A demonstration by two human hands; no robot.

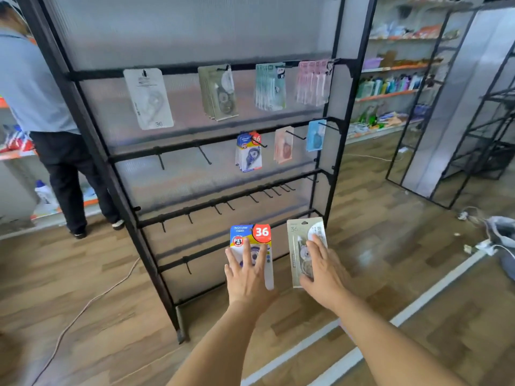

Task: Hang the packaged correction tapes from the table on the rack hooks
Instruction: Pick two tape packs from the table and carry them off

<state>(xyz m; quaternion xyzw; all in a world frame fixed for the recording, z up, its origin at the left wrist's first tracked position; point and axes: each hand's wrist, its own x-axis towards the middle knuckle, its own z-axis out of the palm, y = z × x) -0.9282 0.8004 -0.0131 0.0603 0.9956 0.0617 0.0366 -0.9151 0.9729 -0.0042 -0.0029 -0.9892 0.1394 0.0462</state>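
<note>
Blue pack (250,240) held by left hand (248,280) | beige pack (302,246) held by right hand (324,277)

A black rack (195,146) stands on wood flooring (69,274), packaged tapes (249,154) hanging from its hooks (204,156).

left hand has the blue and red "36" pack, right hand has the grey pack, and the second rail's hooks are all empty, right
Not quite. In the head view the second rail already carries three packs on its right-side hooks; only its two left hooks are bare. The left hand does hold the blue and red pack, the right hand the grey pack.
</note>
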